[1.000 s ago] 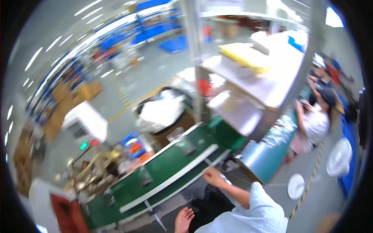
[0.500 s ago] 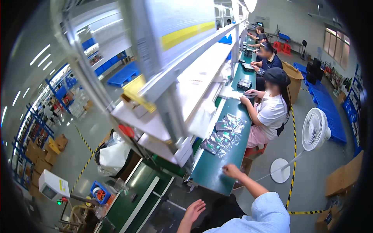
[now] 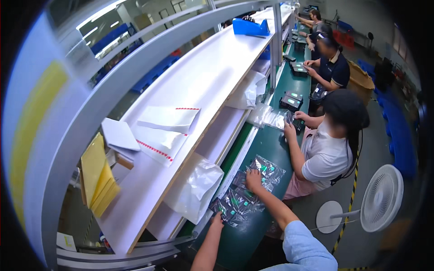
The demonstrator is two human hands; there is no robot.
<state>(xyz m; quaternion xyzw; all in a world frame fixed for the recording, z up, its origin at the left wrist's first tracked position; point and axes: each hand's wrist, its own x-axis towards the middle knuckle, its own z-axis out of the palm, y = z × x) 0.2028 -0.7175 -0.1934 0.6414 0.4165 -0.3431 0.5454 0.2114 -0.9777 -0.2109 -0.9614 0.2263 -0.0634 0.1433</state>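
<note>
Several clear plastic bags (image 3: 236,202) with dark, flat devices and small green marks inside lie in an overlapping group on the green bench (image 3: 223,249). My right hand (image 3: 254,180) rests over the middle of the group, its fingers stretched apart on the bags. At the group's near left corner is my left hand (image 3: 217,218), touching the edge of a bag. Its fingers are partly hidden, so its grip cannot be made out. More bagged devices (image 3: 267,169) lie just beyond my right hand.
A white shelf (image 3: 217,74) runs along the left, carrying white envelopes (image 3: 168,122) and a blue tape dispenser (image 3: 251,28). White plastic bags (image 3: 194,187) hang below. To the right sit a co-worker in a white shirt (image 3: 322,156) and others beyond; a white fan (image 3: 382,198) stands nearby.
Both my hands have moved forward to the bagged devices; the right was over bare bench and the left off the bench. My view has shifted closer to the shelf and bench.
</note>
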